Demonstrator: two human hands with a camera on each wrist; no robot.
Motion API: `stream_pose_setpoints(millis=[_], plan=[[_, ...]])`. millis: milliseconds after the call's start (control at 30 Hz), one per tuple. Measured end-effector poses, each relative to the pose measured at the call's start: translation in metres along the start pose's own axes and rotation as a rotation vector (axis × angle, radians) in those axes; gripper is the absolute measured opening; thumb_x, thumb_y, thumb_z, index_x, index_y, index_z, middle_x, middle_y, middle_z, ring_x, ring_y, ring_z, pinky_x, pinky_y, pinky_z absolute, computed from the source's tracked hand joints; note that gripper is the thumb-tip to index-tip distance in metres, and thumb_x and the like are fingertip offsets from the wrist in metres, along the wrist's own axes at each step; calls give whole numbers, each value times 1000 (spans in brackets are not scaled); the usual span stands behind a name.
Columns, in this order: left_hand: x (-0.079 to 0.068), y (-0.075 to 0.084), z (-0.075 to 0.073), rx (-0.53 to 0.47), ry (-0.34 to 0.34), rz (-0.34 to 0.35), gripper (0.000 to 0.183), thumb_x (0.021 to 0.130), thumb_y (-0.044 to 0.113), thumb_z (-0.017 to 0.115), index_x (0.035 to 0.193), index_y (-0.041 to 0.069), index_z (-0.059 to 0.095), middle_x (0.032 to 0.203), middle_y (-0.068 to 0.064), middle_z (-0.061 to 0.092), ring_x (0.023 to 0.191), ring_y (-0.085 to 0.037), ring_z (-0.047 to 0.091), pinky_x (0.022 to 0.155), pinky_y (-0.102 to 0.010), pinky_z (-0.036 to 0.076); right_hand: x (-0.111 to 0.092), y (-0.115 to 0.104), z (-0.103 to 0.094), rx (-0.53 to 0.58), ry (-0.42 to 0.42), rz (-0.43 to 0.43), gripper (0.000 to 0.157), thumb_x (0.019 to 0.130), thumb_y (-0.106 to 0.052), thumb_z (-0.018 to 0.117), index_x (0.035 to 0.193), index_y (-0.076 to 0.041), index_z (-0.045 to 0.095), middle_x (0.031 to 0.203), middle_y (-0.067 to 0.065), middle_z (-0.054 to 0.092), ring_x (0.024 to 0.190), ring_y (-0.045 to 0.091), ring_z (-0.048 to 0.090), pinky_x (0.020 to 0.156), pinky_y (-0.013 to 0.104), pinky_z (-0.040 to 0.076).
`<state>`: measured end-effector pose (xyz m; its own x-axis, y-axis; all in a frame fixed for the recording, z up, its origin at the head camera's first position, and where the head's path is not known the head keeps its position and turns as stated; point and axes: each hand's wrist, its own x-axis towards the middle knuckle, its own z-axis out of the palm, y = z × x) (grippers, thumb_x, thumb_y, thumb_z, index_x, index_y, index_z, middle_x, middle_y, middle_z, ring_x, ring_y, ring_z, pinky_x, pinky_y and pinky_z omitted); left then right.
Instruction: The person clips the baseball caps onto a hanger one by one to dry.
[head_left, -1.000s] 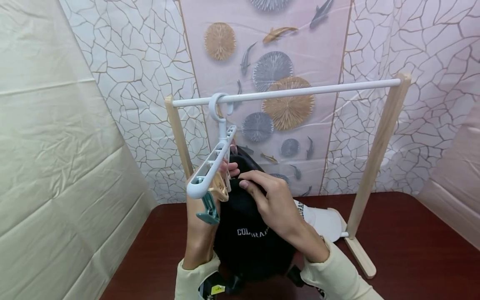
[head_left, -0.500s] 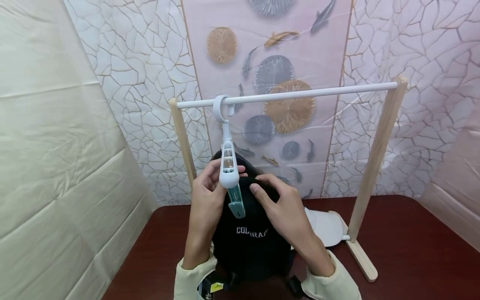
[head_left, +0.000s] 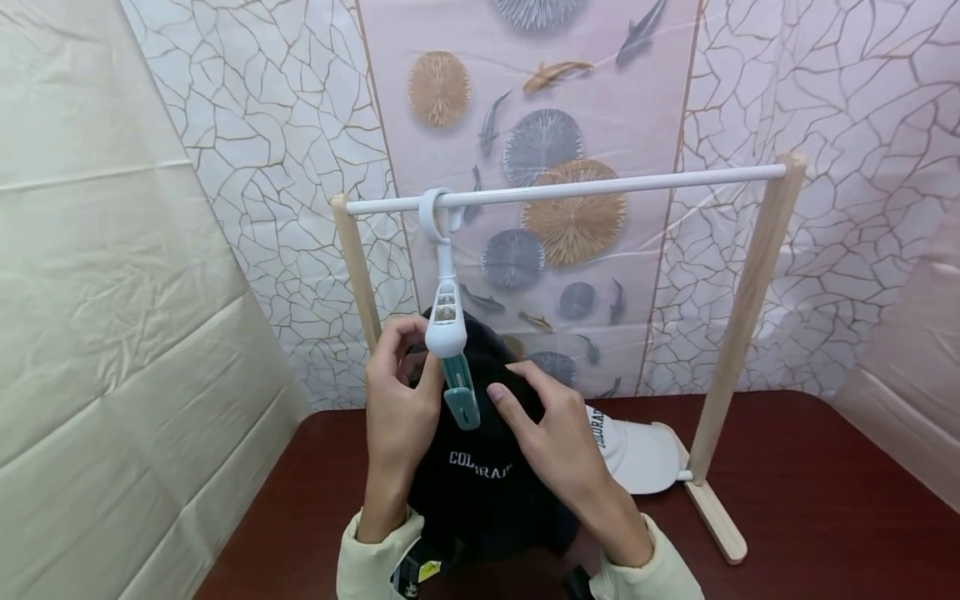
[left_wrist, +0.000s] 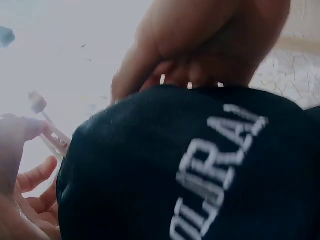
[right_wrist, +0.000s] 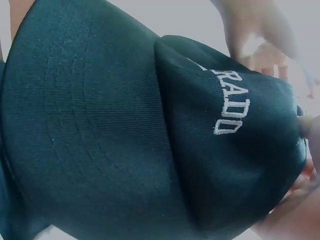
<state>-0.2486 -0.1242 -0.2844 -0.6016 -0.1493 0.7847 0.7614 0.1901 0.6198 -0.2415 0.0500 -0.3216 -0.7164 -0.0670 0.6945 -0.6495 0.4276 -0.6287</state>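
A black cap (head_left: pixel 480 508) with white lettering hangs below the white clip hanger (head_left: pixel 447 329), brim toward me. My right hand (head_left: pixel 555 433) pinches the top of its crown, thumb on the near side, other fingers mostly behind the fabric. Left of the hanger, my left hand (head_left: pixel 401 400) has its thumb and fingers bent close to the cap's crown. In the left wrist view, that hand's thumb presses a pale clip (left_wrist: pixel 59 140) right at the cap's edge. A teal clip (head_left: pixel 461 400) dangles from the hanger's near end, in front of the cap.
The hanger hooks over the white bar (head_left: pixel 600 190) of a rack with wooden posts (head_left: pixel 742 333). Behind on the right, a white cap (head_left: pixel 641 454) sits on the dark red table (head_left: pixel 840 483) by the rack's foot. A patterned cloth backs the rack.
The hanger has swung from slanting toward the left to nearly end-on, its teal clip moving right. My left hand has come out to the left of it. My right hand keeps its hold on the cap.
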Motion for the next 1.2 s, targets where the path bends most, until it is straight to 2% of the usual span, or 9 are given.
stream_pose_setpoints(millis=[133,300,367,433,500,600,733,1000,1200], plan=[[-2,0,-1,54,35,58,19,101,7,67,118,-1,66,117,-8,65,110,-18,60,92,-30,52,1,1,-3,-20,-3,-5,27,102,-28,73,120,-9,73,118,7,76,112,22,72,95,49,57],[-8,4,-6,73,98,131,20,102,11,60,117,0,68,113,-7,66,102,-20,61,89,-30,50,0,1,-2,-48,-35,2,32,102,-31,73,124,-7,73,123,11,75,116,27,71,97,52,56],[-9,7,-8,61,89,149,23,101,12,57,117,0,67,108,-6,67,95,-20,62,84,-27,51,-1,1,-1,-58,-43,-4,33,102,-31,73,124,-7,73,123,11,75,116,28,71,97,52,57],[-11,11,-11,35,45,155,25,101,15,56,119,0,66,105,-6,67,88,-20,62,78,-25,51,-1,1,0,-69,-43,-11,33,102,-32,73,124,-8,73,122,10,75,115,27,71,96,51,57],[-11,15,-12,21,-8,151,27,102,18,57,121,-1,64,101,-7,66,82,-20,62,73,-24,52,-1,0,0,-84,-41,-18,32,102,-31,73,123,-7,72,121,11,75,115,28,72,96,52,57],[-11,20,-11,30,-53,130,28,104,18,61,124,-1,63,101,-9,67,80,-19,63,74,-23,54,-1,0,0,-106,-39,-28,33,102,-30,73,124,-6,72,121,13,75,115,30,71,96,53,57],[-11,24,-8,63,-32,115,27,103,13,62,125,-3,64,105,-12,68,81,-20,65,77,-24,56,0,0,0,-118,-43,-46,35,102,-29,73,126,-4,72,123,15,74,118,32,71,98,53,56],[-12,32,-7,88,43,107,33,103,9,43,119,0,71,94,-10,69,74,-21,60,68,-27,54,1,2,2,-103,-70,-81,32,103,-31,71,126,-8,72,122,8,75,117,26,71,97,50,57],[-13,35,-13,-57,-105,20,38,104,12,46,134,0,67,108,-15,73,80,-20,75,72,-32,62,0,2,3,-102,-97,-57,33,103,-30,71,127,-7,71,123,9,75,117,28,71,97,51,57]])
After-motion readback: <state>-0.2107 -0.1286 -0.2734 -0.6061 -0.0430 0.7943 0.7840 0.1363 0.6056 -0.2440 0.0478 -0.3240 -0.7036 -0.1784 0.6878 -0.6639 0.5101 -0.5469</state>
